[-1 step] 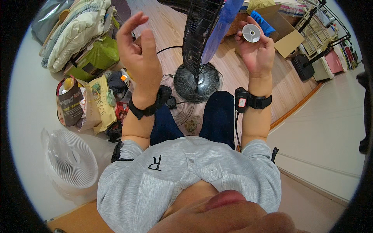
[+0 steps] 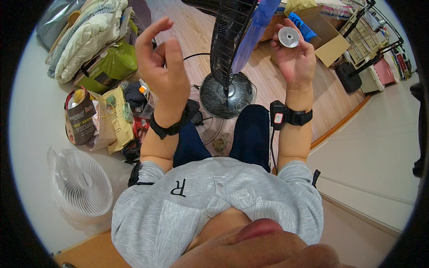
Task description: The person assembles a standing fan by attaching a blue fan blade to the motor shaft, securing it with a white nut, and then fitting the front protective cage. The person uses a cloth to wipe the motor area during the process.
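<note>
A small round grey-white plastic cap with a hole in its middle (image 2: 288, 37) is in the fingers of my right hand (image 2: 295, 62), its disc face turned up. My left hand (image 2: 166, 67) is raised to the left of the fan, thumb and index finger apart, the other fingers curled; I see nothing held in it. Between my hands stands a pedestal fan with a black wire rear guard (image 2: 223, 44) and translucent blue blades (image 2: 250, 40). Its round dark base (image 2: 221, 100) rests on the floor beyond my knees. Neither hand touches the fan.
A loose wire fan guard (image 2: 214, 127) lies by my feet. Bags (image 2: 118, 116), a green bag (image 2: 107, 67) and folded bedding (image 2: 89, 40) are piled at left, above a plastic-wrapped white fan (image 2: 85, 183). A cardboard box (image 2: 330, 40) and black-framed rack (image 2: 366, 58) are at right.
My left hand has shifted slightly right and its thumb and fingers have bent a little. My right hand with the cap stays almost in place.
</note>
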Action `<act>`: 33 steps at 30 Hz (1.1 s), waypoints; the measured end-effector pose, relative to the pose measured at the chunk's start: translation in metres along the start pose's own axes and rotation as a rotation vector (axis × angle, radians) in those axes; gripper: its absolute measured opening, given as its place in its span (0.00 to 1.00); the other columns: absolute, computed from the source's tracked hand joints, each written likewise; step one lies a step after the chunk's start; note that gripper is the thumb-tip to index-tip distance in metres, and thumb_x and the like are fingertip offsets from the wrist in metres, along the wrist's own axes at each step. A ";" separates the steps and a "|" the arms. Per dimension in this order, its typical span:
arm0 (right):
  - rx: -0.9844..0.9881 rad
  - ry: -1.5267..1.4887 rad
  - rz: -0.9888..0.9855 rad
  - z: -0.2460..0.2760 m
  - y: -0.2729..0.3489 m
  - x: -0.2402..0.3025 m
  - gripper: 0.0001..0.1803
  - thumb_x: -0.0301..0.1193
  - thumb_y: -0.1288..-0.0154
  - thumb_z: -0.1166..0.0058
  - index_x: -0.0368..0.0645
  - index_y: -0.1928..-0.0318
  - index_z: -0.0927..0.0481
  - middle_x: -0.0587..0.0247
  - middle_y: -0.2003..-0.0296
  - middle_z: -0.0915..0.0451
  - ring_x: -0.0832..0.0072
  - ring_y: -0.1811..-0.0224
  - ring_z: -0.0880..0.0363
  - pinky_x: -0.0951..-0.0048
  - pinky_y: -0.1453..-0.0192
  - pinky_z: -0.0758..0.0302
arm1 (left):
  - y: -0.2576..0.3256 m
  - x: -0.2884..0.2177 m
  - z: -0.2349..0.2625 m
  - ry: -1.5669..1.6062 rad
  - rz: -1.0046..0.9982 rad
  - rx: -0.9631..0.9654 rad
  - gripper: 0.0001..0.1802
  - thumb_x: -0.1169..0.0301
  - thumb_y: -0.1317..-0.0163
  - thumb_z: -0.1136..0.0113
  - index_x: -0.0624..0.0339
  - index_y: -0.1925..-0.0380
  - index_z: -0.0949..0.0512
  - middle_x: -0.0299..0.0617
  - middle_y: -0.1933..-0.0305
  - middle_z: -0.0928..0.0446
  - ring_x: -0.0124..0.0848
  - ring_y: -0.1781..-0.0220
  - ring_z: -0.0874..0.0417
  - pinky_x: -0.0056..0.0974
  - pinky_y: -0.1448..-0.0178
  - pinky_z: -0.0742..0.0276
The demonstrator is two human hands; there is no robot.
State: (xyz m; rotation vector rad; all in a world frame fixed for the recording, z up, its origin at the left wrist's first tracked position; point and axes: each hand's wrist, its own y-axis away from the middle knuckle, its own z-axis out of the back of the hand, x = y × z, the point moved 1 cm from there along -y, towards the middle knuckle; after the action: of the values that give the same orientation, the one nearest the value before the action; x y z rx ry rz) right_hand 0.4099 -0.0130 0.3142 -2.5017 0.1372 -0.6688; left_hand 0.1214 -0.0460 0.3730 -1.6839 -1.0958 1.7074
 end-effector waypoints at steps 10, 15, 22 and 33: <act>-0.304 0.651 0.304 -0.004 -0.014 -0.008 0.29 0.19 0.34 0.35 0.35 0.34 0.26 0.57 0.48 0.17 0.71 0.48 0.16 0.72 0.43 0.19 | 0.008 -0.020 -0.024 -0.061 0.034 0.324 0.59 0.27 0.39 0.40 0.66 0.25 0.36 0.44 0.26 0.29 0.13 0.75 0.45 0.24 0.73 0.50; -0.277 0.734 0.377 -0.005 -0.024 -0.014 0.27 0.16 0.35 0.36 0.34 0.35 0.24 0.57 0.48 0.16 0.72 0.50 0.15 0.72 0.47 0.16 | 0.008 -0.013 -0.023 -0.091 0.040 0.424 0.59 0.29 0.44 0.32 0.62 0.25 0.35 0.38 0.39 0.22 0.16 0.73 0.38 0.26 0.69 0.43; -0.246 0.818 0.434 0.004 -0.037 -0.020 0.28 0.15 0.38 0.34 0.35 0.37 0.22 0.56 0.46 0.16 0.70 0.46 0.15 0.71 0.43 0.16 | 0.012 -0.002 -0.020 -0.072 0.034 0.401 0.60 0.32 0.49 0.27 0.59 0.24 0.35 0.34 0.49 0.17 0.15 0.77 0.44 0.27 0.73 0.50; -0.263 1.000 0.335 -0.012 -0.037 -0.010 0.28 0.12 0.38 0.37 0.30 0.36 0.24 0.57 0.47 0.15 0.71 0.46 0.15 0.71 0.40 0.19 | 0.013 -0.003 -0.021 0.083 0.036 0.374 0.60 0.38 0.44 0.25 0.74 0.27 0.38 0.57 0.29 0.28 0.44 0.27 0.26 0.44 0.23 0.34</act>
State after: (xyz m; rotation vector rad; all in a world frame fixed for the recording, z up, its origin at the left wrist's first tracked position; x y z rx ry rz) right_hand 0.3940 0.0151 0.3384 -2.0396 1.0209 -1.7563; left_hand 0.1449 -0.0513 0.3665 -1.5265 -0.6608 1.7210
